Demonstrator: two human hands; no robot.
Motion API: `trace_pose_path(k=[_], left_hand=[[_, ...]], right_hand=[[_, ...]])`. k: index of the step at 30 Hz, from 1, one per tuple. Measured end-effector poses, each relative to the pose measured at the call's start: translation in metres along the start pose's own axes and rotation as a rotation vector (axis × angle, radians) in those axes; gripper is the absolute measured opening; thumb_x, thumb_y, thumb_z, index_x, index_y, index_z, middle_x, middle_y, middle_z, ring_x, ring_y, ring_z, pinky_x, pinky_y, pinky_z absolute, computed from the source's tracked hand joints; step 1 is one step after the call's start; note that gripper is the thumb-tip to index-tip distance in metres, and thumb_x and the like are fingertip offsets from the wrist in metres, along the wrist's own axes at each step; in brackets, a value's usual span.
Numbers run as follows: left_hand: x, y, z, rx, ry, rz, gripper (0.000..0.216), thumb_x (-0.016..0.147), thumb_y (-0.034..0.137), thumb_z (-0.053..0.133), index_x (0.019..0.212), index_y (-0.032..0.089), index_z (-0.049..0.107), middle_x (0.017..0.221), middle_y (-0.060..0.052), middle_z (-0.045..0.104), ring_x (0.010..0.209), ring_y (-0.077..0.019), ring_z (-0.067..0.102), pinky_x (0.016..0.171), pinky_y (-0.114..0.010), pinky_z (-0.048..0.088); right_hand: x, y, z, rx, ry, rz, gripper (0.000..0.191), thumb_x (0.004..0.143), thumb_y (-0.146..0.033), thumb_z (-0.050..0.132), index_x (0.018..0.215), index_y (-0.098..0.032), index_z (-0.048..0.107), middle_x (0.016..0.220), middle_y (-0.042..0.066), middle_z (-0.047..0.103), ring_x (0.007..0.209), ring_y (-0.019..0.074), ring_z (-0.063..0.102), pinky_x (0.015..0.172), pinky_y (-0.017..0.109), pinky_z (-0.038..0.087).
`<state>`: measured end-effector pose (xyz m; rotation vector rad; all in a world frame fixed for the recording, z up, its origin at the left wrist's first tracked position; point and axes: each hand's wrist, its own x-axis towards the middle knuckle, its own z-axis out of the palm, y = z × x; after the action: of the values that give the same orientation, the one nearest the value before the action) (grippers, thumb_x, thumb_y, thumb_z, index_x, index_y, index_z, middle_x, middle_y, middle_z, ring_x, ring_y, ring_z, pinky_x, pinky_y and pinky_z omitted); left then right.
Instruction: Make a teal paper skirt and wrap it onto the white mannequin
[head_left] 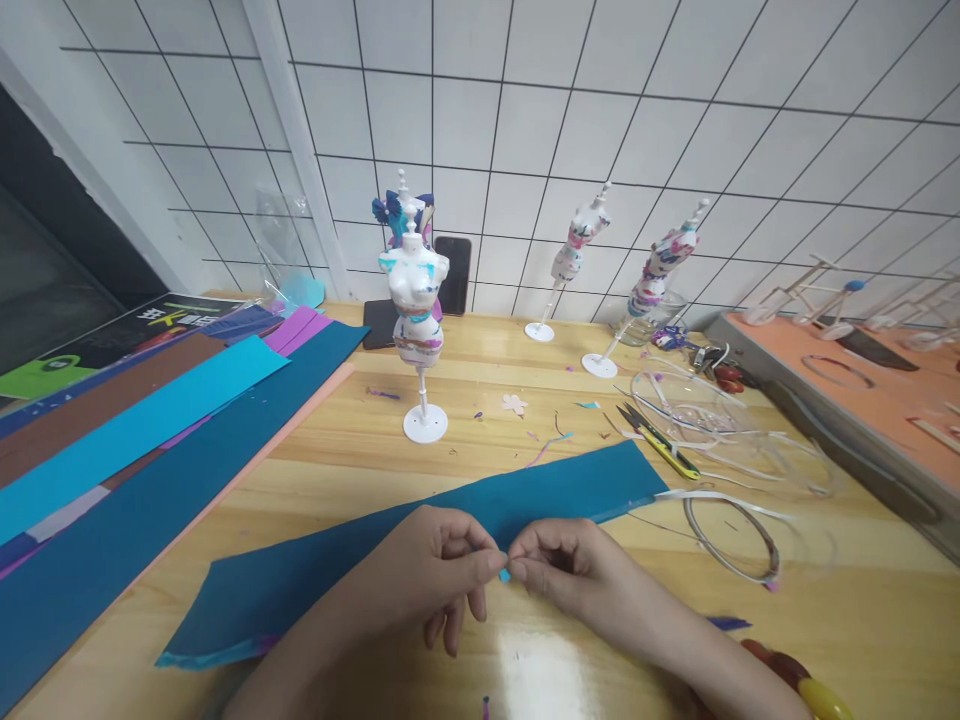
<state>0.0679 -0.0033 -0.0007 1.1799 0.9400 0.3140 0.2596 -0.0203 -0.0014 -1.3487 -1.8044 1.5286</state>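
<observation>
My left hand (439, 570) and my right hand (570, 570) meet low in the middle of the wooden table (862, 620). Both pinch a tiny light-blue scrap (504, 574) between thumb and fingertips. Right behind the hands lies a long teal foam sheet (315, 575), slanting up to the right. A small white mannequin (415, 300) wrapped in coloured bits stands on its round base beyond the sheet.
Stacked coloured foam sheets (127, 430) cover the left side. Two more small mannequins (570, 250) (660, 265) stand by the tiled wall. Scissors (660, 445), clear plastic rings (731, 540) and white strips lie to the right. An orange tray (862, 390) sits at the far right.
</observation>
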Motion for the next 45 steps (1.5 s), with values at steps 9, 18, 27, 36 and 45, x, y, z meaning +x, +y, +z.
trace_pose_path(k=[9,18,27,36,45], left_hand=[[0.002,-0.001,0.004,0.098,-0.002,-0.025,0.021,0.079,0.036,0.048,0.073,0.016,0.054,0.049,0.006,0.056,0.031,-0.0051,0.047,0.03,-0.013,0.032],[0.002,0.002,0.001,0.182,0.101,-0.015,0.02,0.079,0.036,0.045,0.074,0.017,0.052,0.053,0.005,0.055,0.034,-0.0049,0.044,0.033,-0.015,0.03],[0.008,-0.013,-0.004,0.515,0.306,0.085,0.01,0.072,0.029,0.051,0.073,0.02,0.055,0.059,0.005,0.051,0.05,-0.0104,0.048,0.043,-0.02,0.035],[0.004,-0.005,0.001,0.665,0.359,0.032,0.007,0.069,0.027,0.054,0.065,0.021,0.057,0.056,0.005,0.051,0.057,-0.0119,0.048,0.05,-0.023,0.029],[0.003,-0.004,0.0,0.675,0.362,0.021,0.011,0.071,0.027,0.052,0.062,0.021,0.056,0.056,0.005,0.052,0.057,-0.0122,0.047,0.051,-0.024,0.027]], right_hand=[[-0.002,0.0,0.003,-0.016,0.02,-0.015,0.022,0.084,-0.031,0.05,0.074,-0.014,0.06,0.061,-0.003,0.051,0.058,0.0095,0.04,0.053,0.02,0.032],[0.003,0.003,0.002,-0.153,0.071,-0.024,0.019,0.084,-0.027,0.049,0.075,-0.015,0.061,0.068,-0.001,0.059,0.063,0.0114,0.048,0.057,0.02,0.036],[0.005,0.005,0.005,-0.333,0.11,-0.093,0.018,0.085,-0.018,0.047,0.077,-0.018,0.063,0.074,0.0,0.064,0.067,0.0124,0.054,0.06,0.021,0.038],[0.005,0.007,0.007,-0.328,0.109,-0.108,0.019,0.084,-0.018,0.05,0.076,-0.019,0.067,0.077,0.002,0.063,0.073,0.0137,0.058,0.064,0.023,0.041],[0.011,0.013,0.009,-0.35,0.134,-0.067,0.016,0.08,-0.015,0.053,0.073,-0.019,0.066,0.073,0.0,0.066,0.069,0.0135,0.057,0.06,0.022,0.038]])
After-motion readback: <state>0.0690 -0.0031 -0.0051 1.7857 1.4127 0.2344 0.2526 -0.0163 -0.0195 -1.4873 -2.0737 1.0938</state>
